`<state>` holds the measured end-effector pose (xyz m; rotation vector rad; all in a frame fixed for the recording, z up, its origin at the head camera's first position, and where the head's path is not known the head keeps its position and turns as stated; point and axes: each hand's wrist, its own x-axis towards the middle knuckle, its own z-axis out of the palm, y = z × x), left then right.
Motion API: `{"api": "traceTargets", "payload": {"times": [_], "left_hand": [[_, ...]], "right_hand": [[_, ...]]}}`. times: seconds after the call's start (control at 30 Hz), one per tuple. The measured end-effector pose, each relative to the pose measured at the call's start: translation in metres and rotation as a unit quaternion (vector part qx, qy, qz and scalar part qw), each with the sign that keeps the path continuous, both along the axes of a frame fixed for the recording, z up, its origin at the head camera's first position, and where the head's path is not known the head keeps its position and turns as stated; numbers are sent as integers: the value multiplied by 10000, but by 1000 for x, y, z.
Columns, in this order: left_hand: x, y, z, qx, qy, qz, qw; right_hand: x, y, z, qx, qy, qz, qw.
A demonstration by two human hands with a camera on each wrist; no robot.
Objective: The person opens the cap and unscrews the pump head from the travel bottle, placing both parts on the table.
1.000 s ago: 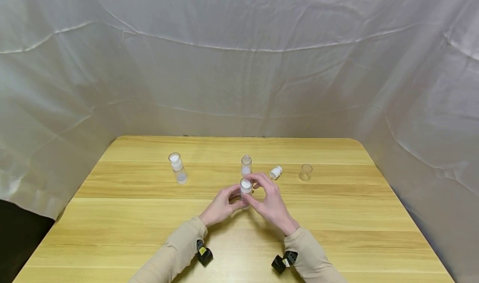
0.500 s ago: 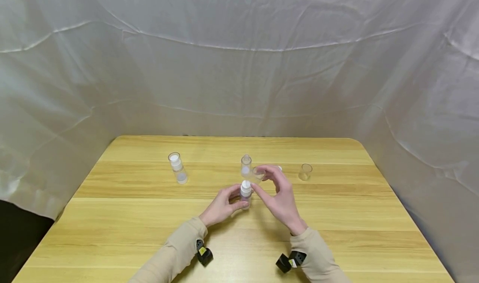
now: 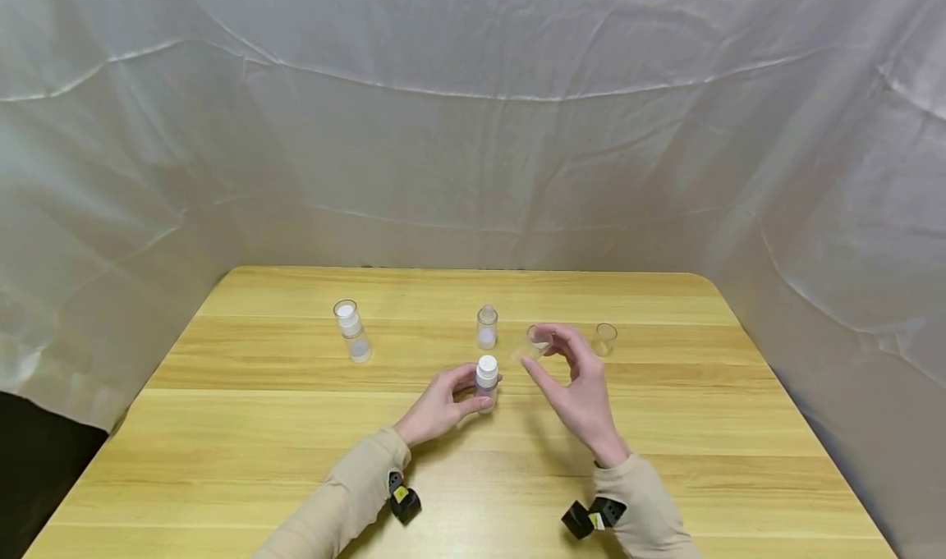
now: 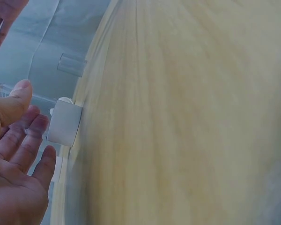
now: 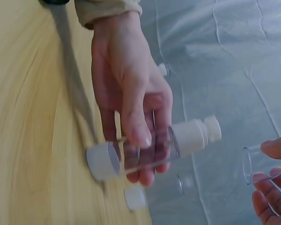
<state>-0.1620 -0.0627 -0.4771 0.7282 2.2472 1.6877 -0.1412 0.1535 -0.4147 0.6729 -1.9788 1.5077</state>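
Note:
In the head view my left hand (image 3: 443,403) grips a small clear bottle (image 3: 486,372) with a white pump top, standing upright on the table. From the right wrist view, the thumb and fingers wrap the clear body between the white base (image 5: 103,161) and the white collar (image 5: 189,136). My right hand (image 3: 580,391) is up and to the right of that bottle, apart from it. Between its thumb and fingers it pinches a clear cylindrical cap (image 3: 530,348). That cap (image 5: 251,165) shows at the right edge of the right wrist view.
Behind the gripped bottle stands a clear bottle (image 3: 486,333) without a white top. At the left is another bottle (image 3: 351,333) with a white pump and clear cap. A second clear cap (image 3: 604,341) stands at the right. Grey cloth (image 3: 473,165) hangs behind the wooden table (image 3: 259,444).
My right hand has lifted the clear cap off the bottle's white pump top and carried it rightward. The small white part lying at the right is now mostly hidden. My left hand stays put.

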Motion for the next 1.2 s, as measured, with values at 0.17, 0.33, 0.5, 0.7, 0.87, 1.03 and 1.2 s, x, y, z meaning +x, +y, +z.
{"api": "traceTargets", "payload": {"times": [0.17,0.33,0.5,0.7,0.87,1.03,1.2], "left_hand": [[-1,0,-1,-42,16,-13,10000],[-1,0,-2,-9,-52,-30,10000],[-1,0,-2,-20,-34,-25,10000],[0,0,-1,-8,-14,-37,10000],[0,0,-1,14,-31,-33,10000],[-1,1,-2,8,-53,-28,10000],[-1,1,-4,11,-72,-37,10000]], "right_hand": [[-3,11,-1,-40,-104,-205,9997],[-7,22,-1,-38,-45,-365,9993],[-10,34,-4,-20,1,-741,9972],[-7,41,6,52,115,-1229,9923],[0,45,16,93,-45,-1501,9886],[-10,60,-2,130,-284,-1814,9829],[-20,77,-20,260,-501,-2139,9752]]}}
